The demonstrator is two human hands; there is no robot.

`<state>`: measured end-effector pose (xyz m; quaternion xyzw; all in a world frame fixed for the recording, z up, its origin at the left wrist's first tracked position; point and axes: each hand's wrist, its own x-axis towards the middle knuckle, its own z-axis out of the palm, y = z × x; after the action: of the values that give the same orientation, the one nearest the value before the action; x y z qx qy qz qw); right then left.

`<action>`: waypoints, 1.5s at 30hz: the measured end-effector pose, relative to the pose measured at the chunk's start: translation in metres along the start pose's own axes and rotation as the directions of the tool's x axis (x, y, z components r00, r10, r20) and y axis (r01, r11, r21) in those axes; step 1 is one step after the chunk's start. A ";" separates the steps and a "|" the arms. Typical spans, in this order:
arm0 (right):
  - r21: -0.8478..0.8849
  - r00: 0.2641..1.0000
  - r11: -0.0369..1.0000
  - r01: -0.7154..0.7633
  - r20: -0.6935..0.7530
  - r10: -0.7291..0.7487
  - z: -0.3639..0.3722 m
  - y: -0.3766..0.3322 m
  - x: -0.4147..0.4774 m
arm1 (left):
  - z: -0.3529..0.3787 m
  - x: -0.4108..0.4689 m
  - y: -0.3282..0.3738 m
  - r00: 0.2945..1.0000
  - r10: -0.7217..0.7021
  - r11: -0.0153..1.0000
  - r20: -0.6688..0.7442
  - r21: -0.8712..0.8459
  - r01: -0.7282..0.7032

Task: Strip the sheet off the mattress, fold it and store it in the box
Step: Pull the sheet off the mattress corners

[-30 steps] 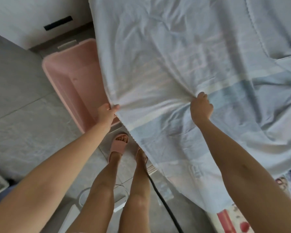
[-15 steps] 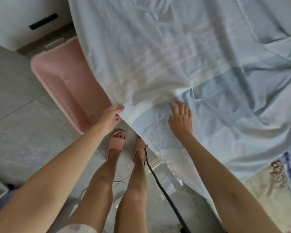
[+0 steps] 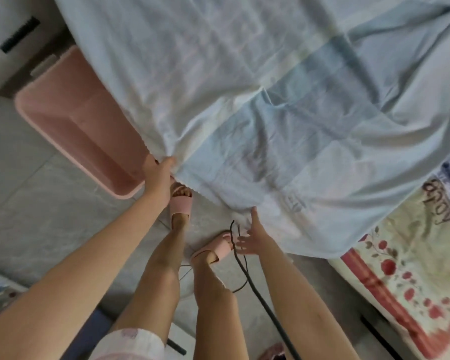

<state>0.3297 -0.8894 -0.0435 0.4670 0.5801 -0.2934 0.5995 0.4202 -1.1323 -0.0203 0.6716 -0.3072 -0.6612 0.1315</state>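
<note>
Left hand (image 3: 158,173): we see it clenched on a bunch of the sheet's (image 3: 270,100) edge, thumb on top, with creases fanning away from the grip.
Right hand (image 3: 250,237): we see it released, holding nothing, fingers (image 3: 253,216) straight and spread; the longest fingertip reaches the sheet's hem, though we cannot tell whether it touches.
Sheet: pale blue with lighter bands, it spreads up and away from both hands and hangs between them as a sagging hem. To the right of the right hand it drapes over the mattress (image 3: 400,268).
Box (image 3: 83,126): pink and open, it sits on the floor just left of the left hand; the sheet covers its far side.
Mattress: a floral cover with a red border shows to the right of the right hand, below the sheet.
Cable (image 3: 257,289): black, it runs along the floor just under the right hand.
Slippers (image 3: 181,203): 2, pink, on the person's feet, 1 below each hand.
Floor (image 3: 37,203): grey tiles, left of both hands.
</note>
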 end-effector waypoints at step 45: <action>0.566 0.584 0.193 0.802 -0.674 -0.452 -0.118 -0.022 -0.376 | 0.065 -0.164 0.202 0.986 -0.020 0.989 0.167 -0.144 0.044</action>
<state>0.2018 -0.8635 0.3290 0.4488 0.5993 -0.6629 -0.0022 0.3195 -1.1781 0.2235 0.6078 -0.2566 -0.7376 0.1440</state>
